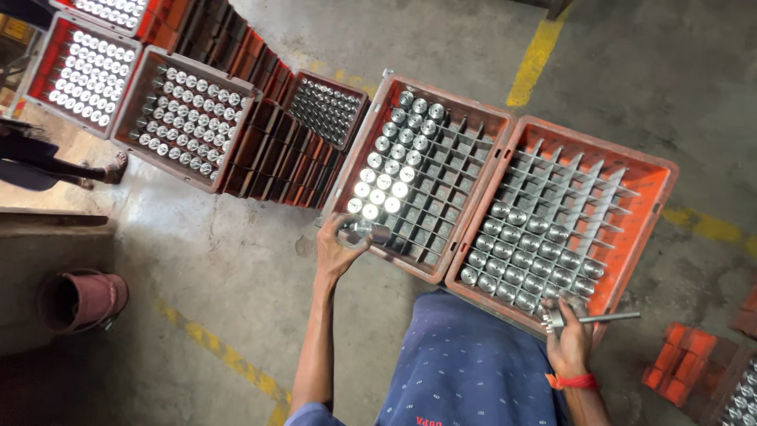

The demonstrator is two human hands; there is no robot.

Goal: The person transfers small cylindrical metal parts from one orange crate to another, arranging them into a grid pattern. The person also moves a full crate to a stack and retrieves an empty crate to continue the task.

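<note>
We note two orange crates; right hand (569,341) grips a shafted part (587,319) at the right crate's (658,207) near edge, shaft horizontal, pointing right. Left hand (337,248) clasps a cylinder (367,230) by the left crate (441,272).

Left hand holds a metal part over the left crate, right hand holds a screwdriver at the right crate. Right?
Not quite. The head view shows the right hand holding a metal part with a long pin, not a screwdriver. The rest stands: left hand, metal part, left crate, right crate.

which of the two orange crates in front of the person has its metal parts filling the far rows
The left crate: its parts fill the far-left rows, while the right crate holds them in its near rows.
</note>
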